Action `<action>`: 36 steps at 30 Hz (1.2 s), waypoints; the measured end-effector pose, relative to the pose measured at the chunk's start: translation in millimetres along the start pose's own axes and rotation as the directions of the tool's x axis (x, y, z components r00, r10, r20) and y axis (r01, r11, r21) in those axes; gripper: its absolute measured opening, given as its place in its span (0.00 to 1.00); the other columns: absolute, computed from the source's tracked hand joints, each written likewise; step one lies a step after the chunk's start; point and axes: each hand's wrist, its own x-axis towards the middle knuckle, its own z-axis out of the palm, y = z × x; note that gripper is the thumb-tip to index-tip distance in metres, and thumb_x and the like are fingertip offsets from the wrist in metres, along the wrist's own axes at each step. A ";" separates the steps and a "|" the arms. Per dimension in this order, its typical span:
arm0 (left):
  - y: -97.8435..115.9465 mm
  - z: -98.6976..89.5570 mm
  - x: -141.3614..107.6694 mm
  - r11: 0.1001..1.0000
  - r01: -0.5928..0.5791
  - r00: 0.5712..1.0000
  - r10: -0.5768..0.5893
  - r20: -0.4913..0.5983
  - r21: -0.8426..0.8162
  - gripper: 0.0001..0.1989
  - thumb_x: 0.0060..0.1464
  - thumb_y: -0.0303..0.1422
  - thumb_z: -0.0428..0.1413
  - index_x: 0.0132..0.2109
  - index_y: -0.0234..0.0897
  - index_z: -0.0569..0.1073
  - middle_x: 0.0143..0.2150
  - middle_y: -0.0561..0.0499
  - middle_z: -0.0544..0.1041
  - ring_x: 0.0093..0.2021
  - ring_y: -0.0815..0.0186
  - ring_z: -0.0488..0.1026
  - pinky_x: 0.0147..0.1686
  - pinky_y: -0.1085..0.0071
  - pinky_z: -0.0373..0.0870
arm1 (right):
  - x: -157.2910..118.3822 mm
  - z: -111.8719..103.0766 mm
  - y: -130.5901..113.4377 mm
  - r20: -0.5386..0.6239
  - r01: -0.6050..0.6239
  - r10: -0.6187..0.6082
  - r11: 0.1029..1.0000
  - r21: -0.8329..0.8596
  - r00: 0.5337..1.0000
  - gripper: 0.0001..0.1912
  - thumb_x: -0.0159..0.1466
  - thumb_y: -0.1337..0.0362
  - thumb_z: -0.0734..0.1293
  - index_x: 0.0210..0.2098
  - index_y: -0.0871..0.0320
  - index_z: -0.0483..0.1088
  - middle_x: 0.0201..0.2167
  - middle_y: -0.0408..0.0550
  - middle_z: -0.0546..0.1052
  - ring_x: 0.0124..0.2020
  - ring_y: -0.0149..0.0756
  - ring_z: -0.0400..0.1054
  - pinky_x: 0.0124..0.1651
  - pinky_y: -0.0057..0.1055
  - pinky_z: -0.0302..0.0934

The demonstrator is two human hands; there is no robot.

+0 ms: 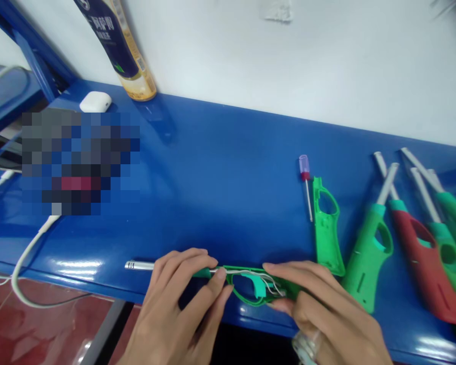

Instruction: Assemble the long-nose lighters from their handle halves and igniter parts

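A long-nosed gas lighter (247,299) lies at the table's front edge, its green casing opened. White wires (251,272) and a teal trigger show inside; the metal tube points left. My left hand (186,299) is closed round the lighter's neck, its fingertips pressing on the wires. My right hand (323,304) grips the handle end between thumb and fingers, covering part of the inside. Something clear (306,347) shows under the right palm; I cannot tell what it is. Past that hand lie a loose green casing half (329,238) and a small screwdriver (304,170) with a purple handle.
Several whole lighters, including a green one (368,263) and a red one (429,268), lie at the right. A bottle (137,76) stands by the wall, near a white earphone case (95,102). At the left are a blurred-out patch and a white cable (21,274).
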 end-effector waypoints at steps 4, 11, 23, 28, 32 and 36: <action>-2.8 1.2 3.6 1.000 -0.031 0.999 0.031 -0.025 0.000 0.10 0.63 0.18 0.57 0.47 0.35 0.76 0.49 0.48 0.73 0.54 0.64 0.71 0.56 0.62 0.67 | 0.3 -2.6 -2.3 -0.029 0.007 -0.009 0.998 -0.055 1.000 0.12 0.70 0.69 0.67 0.32 0.55 0.60 0.55 0.49 0.75 0.55 0.37 0.69 0.51 0.31 0.72; -2.9 -6.0 19.1 0.998 -0.056 0.997 0.056 0.047 -0.002 0.10 0.66 0.21 0.55 0.48 0.39 0.76 0.50 0.50 0.73 0.55 0.66 0.69 0.55 0.67 0.65 | 2.6 -16.7 -9.7 -0.179 0.042 -0.059 0.994 -0.100 0.982 0.15 0.66 0.75 0.70 0.29 0.56 0.61 0.43 0.45 0.79 0.48 0.33 0.71 0.53 0.33 0.66; 1.1 4.9 19.9 0.991 -0.109 0.987 0.117 0.112 -0.076 0.15 0.64 0.16 0.52 0.48 0.38 0.78 0.46 0.50 0.75 0.49 0.64 0.67 0.49 0.66 0.66 | 15.8 -20.9 -10.0 -0.092 0.047 -0.060 0.989 -0.139 0.994 0.14 0.71 0.72 0.64 0.28 0.56 0.63 0.38 0.36 0.81 0.43 0.31 0.72 0.54 0.30 0.60; 0.5 2.8 18.2 0.992 -0.126 0.978 0.128 0.165 -0.023 0.18 0.64 0.16 0.50 0.49 0.38 0.78 0.45 0.50 0.77 0.50 0.63 0.67 0.51 0.64 0.65 | 18.4 -20.1 -13.9 -0.103 0.053 -0.067 0.990 -0.133 0.992 0.14 0.74 0.71 0.61 0.30 0.56 0.66 0.39 0.36 0.81 0.44 0.30 0.72 0.55 0.28 0.60; 2.2 3.6 14.3 0.992 -0.124 0.982 0.124 0.144 -0.005 0.18 0.64 0.15 0.49 0.50 0.38 0.78 0.45 0.49 0.76 0.49 0.64 0.68 0.52 0.64 0.63 | 21.9 -22.2 -20.4 -0.129 0.050 -0.068 0.988 -0.144 0.989 0.17 0.75 0.70 0.59 0.30 0.56 0.67 0.42 0.38 0.82 0.46 0.30 0.73 0.56 0.29 0.60; 1.8 4.3 11.9 0.992 -0.126 0.982 0.124 0.145 0.009 0.19 0.65 0.17 0.47 0.51 0.38 0.77 0.46 0.49 0.77 0.50 0.63 0.70 0.55 0.62 0.61 | 25.7 -20.4 -26.5 -0.186 0.067 -0.081 0.994 -0.083 0.979 0.15 0.74 0.71 0.61 0.30 0.56 0.69 0.42 0.40 0.83 0.46 0.32 0.74 0.55 0.31 0.63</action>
